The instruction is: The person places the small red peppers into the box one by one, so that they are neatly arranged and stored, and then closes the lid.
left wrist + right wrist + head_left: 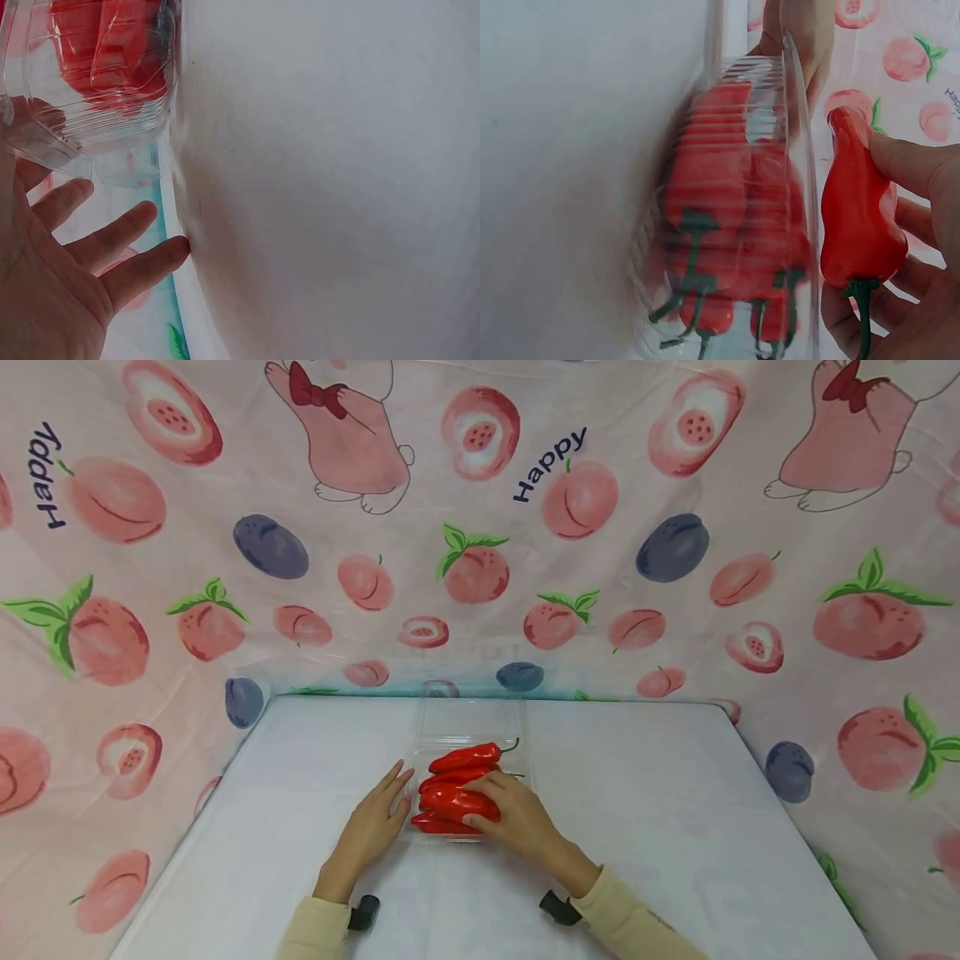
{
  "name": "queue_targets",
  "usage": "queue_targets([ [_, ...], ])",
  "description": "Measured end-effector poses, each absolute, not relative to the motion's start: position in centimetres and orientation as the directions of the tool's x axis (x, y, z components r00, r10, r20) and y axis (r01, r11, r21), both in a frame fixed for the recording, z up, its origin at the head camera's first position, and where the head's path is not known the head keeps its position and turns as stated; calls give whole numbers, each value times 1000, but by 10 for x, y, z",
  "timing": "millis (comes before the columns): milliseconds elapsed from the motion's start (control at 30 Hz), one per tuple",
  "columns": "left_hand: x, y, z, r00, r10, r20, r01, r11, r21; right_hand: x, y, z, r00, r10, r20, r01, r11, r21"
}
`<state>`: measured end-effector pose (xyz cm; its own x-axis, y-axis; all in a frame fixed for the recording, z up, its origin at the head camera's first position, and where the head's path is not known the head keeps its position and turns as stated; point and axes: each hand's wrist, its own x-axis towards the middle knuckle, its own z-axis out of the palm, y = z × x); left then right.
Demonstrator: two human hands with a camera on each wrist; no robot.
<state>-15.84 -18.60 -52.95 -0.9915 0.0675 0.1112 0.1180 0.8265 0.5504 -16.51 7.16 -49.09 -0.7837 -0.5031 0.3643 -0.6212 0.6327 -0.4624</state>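
A clear plastic clamshell box [447, 839] full of red chili peppers [463, 758] stands mid-table, its transparent lid [468, 718] folded back behind it. My right hand [522, 820] holds one red pepper [861, 202] between thumb and fingers at the top of the box, its green stem hanging free in the right wrist view. At the box's left side is my left hand [372, 821], its fingers spread and fairly straight. In the left wrist view, part of that hand [60, 277] shows through the clear wall; whether it presses the box, I cannot tell.
A white cloth covers the table [660, 810]. Behind and around it hangs a pink curtain [585, 577] printed with peaches. Black wrist cameras sit at the left sleeve [315, 927] and the right sleeve [626, 914].
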Motion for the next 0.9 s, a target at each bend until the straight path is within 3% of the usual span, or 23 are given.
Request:
queue_targets([
  [433, -160, -186, -530, -996, 60, 66, 86, 826, 557, -165, 63, -505, -752, -522, 402, -656, 651, -382],
  [900, -160, -186, -531, -995, 62, 76, 94, 829, 551, -162, 54, -509, -770, -513, 380, -633, 693, -345],
])
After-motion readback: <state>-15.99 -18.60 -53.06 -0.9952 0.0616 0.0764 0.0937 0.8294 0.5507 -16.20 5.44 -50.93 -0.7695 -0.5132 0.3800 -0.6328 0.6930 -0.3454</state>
